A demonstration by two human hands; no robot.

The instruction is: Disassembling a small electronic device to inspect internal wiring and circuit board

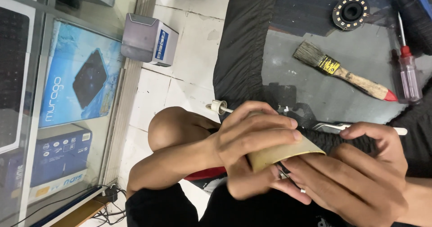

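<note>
Left hand [252,139] wrapped around a tan cardboard cup [281,153], fingers pressed together over its side; right hand [360,173] pinching a small white part [302,190] just under the cup's open rim. Beyond the cup, on the grey work mat [360,60]: paintbrush [344,72], screwdriver [407,67], tweezers [333,126], round light ring [350,12]. Left of the cup: white tiled floor [189,60], glass cabinet [67,96].

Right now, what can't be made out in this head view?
- Cardboard tube: its near end is covered by the left hand.
- Small parts at the right hand: too small, hidden behind fingers.
- Tweezers: partly behind the right hand.
- Screwdriver: tip cut off by the top edge.
</note>
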